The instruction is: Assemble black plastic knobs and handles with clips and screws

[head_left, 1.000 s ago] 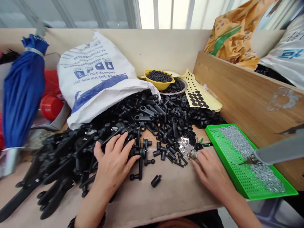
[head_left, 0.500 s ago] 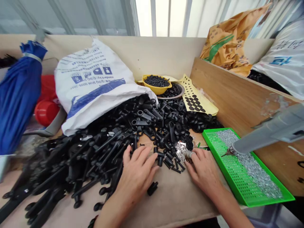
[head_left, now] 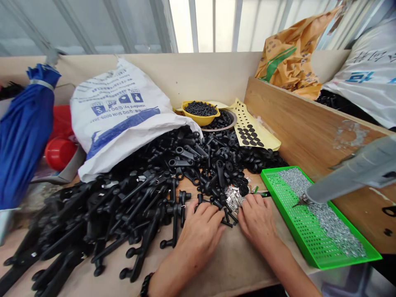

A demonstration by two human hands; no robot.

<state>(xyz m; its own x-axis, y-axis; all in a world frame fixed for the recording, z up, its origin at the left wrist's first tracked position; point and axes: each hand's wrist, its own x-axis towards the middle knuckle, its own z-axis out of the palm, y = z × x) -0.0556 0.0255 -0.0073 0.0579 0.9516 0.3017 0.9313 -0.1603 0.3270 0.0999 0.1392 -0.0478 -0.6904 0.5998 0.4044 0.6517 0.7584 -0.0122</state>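
One shift: left hand now just left of metal clips, right hand opposite; both curled, cannot tell if holding; two-handed work, seemingly.

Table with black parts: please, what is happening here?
A person works bare-handed at the table. The left hand is over small black parts; whether it holds any is hidden. The right hand is next to small silver pieces. A green tray lies to its right.
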